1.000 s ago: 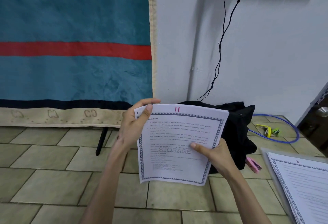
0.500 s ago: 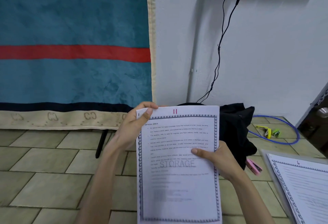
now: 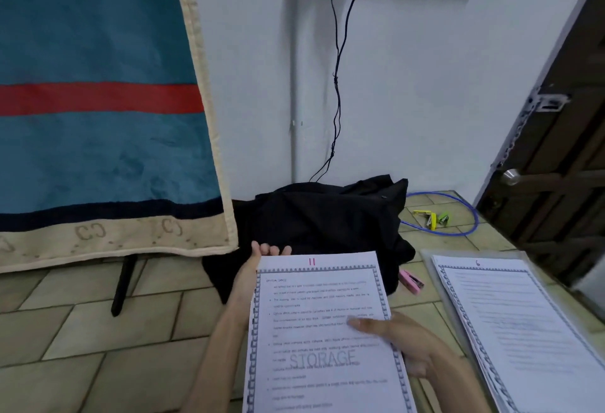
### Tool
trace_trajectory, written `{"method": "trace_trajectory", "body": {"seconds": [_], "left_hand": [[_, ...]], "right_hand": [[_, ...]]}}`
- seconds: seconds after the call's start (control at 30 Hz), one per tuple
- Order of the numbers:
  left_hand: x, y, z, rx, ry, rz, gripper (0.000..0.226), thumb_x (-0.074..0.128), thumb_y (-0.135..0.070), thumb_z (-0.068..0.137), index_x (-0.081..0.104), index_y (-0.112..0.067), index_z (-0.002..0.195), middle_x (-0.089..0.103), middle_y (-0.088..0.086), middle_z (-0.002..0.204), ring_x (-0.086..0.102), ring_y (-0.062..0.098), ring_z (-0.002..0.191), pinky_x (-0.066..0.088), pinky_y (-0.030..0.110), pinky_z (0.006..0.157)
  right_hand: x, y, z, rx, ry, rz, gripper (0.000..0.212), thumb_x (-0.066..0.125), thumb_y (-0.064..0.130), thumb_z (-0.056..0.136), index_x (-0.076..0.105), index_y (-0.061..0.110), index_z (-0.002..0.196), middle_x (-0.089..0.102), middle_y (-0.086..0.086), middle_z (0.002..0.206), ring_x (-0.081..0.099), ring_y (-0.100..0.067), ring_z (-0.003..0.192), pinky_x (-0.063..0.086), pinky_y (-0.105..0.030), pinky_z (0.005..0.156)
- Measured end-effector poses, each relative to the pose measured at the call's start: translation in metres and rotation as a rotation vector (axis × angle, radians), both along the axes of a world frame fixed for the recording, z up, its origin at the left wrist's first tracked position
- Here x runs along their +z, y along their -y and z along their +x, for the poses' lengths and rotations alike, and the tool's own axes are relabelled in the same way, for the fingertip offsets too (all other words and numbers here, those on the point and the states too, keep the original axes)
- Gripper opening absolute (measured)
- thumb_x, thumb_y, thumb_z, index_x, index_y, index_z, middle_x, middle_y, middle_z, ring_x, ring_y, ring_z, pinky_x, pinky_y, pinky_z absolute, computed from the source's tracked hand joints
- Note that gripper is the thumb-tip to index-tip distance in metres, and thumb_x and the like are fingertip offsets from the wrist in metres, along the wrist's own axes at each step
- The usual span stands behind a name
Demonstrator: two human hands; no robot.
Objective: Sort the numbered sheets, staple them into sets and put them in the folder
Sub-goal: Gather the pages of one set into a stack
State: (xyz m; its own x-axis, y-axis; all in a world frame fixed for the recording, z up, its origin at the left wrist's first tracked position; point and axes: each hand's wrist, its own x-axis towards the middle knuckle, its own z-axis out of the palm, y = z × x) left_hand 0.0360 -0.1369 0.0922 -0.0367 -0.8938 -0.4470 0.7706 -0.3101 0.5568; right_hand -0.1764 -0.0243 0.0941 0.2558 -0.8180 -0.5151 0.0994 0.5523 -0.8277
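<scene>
White paper marked 11, the sheet (image 3: 322,330), is held at 6 o'clock. Its top left corner is supported from behind by the left hand (image 3: 262,257), only fingertips showing. Its right edge is pinched by the right hand (image 3: 397,337), thumb laid flat across the print. At 4 o'clock a stack headed 6 (image 3: 523,324) is seen on the clear folder (image 3: 429,257). Between them a pink stapler (image 3: 412,280) lies on the tiled floor (image 3: 82,330), beside a black bag (image 3: 324,216).

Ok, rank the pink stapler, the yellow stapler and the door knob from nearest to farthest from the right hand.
From the right hand:
1. Pink stapler, on the floor just beyond the hand.
2. Yellow stapler, farther back inside the blue cable loop.
3. Door knob, far right on the door.
</scene>
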Motion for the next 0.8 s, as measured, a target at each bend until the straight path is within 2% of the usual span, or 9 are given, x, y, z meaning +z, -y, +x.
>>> {"method": "trace_trajectory", "body": {"seconds": [0.07,0.2,0.3,0.37,0.43,0.5,0.63,0.7,0.8], "left_hand": [[-0.003,-0.010,-0.008,0.004,-0.091,0.025,0.041,0.032,-0.036,0.100,0.039,-0.013,0.066,0.049,-0.001,0.037,0.060,0.014,0.041,0.047,0.033,0.074],[-0.021,-0.022,-0.007,-0.119,-0.124,-0.007,0.058,0.038,-0.048,0.094,0.044,-0.015,0.048,0.054,0.000,0.049,0.056,0.019,0.078,0.044,0.036,0.076],[-0.031,-0.022,-0.011,-0.154,-0.096,0.002,0.065,0.043,-0.046,0.092,0.045,-0.016,0.035,0.055,0.000,0.069,0.061,0.018,0.083,0.044,0.038,0.077],[-0.031,-0.022,-0.021,-0.149,-0.109,0.027,0.058,0.042,-0.047,0.093,0.050,-0.017,0.043,0.052,-0.001,0.077,0.060,0.018,0.088,0.044,0.038,0.077],[-0.036,-0.019,-0.025,-0.156,-0.055,0.035,0.039,0.038,-0.050,0.093,0.060,-0.021,0.079,0.057,0.001,0.090,0.058,0.021,0.098,0.046,0.039,0.081],[-0.037,-0.020,-0.023,-0.251,-0.050,0.018,0.041,0.039,-0.049,0.093,0.060,-0.016,0.104,0.064,0.008,0.103,0.061,0.025,0.101,0.049,0.043,0.085],[-0.043,-0.026,-0.015,-0.591,0.209,-0.058,0.036,0.047,-0.026,0.093,0.064,0.000,0.110,0.069,0.019,0.107,0.069,0.031,0.092,0.055,0.044,0.082],[-0.040,-0.020,-0.019,-0.614,0.299,-0.070,0.028,0.049,-0.017,0.093,0.063,0.000,0.110,0.071,0.017,0.101,0.069,0.031,0.091,0.056,0.044,0.081],[-0.033,-0.004,-0.023,-0.601,0.416,-0.066,0.025,0.056,-0.016,0.090,0.063,-0.004,0.111,0.071,0.016,0.101,0.068,0.031,0.093,0.057,0.044,0.078]], "right_hand": [[-0.004,-0.003,-0.007,-0.020,0.037,0.015,0.034,0.071,0.009,0.072,0.068,0.002,0.105,0.072,-0.017,0.103,0.071,-0.029,0.091,0.059,-0.034,0.069],[-0.016,-0.005,-0.016,-0.086,0.034,0.017,0.036,0.072,0.009,0.074,0.065,0.003,0.109,0.071,-0.018,0.106,0.069,-0.034,0.097,0.057,-0.042,0.079],[-0.022,-0.005,-0.020,-0.129,-0.031,-0.002,0.032,0.070,0.006,0.079,0.064,0.003,0.110,0.072,-0.017,0.102,0.070,-0.034,0.094,0.057,-0.044,0.080],[-0.024,-0.004,-0.023,-0.138,-0.080,-0.008,0.027,0.069,0.005,0.081,0.065,0.002,0.107,0.074,-0.015,0.099,0.071,-0.032,0.090,0.059,-0.042,0.074],[-0.025,-0.002,-0.026,-0.145,-0.117,-0.021,0.025,0.070,0.007,0.081,0.065,0.003,0.106,0.074,-0.013,0.097,0.072,-0.029,0.088,0.059,-0.040,0.071],[-0.025,0.003,-0.029,-0.157,-0.130,-0.039,0.026,0.070,0.007,0.081,0.065,0.003,0.106,0.075,-0.012,0.097,0.072,-0.028,0.088,0.059,-0.040,0.072],[-0.026,0.026,-0.039,-0.228,-0.198,-0.093,0.021,0.071,0.008,0.080,0.067,0.005,0.101,0.075,-0.011,0.096,0.073,-0.027,0.086,0.057,-0.047,0.081],[-0.025,0.040,-0.043,-0.210,-0.247,-0.113,0.030,0.074,0.012,0.078,0.067,0.007,0.106,0.074,-0.009,0.100,0.072,-0.027,0.091,0.054,-0.051,0.088],[-0.023,0.055,-0.046,-0.213,-0.209,-0.136,0.030,0.071,0.008,0.080,0.064,0.006,0.109,0.073,-0.011,0.104,0.071,-0.027,0.092,0.057,-0.046,0.083]]}}
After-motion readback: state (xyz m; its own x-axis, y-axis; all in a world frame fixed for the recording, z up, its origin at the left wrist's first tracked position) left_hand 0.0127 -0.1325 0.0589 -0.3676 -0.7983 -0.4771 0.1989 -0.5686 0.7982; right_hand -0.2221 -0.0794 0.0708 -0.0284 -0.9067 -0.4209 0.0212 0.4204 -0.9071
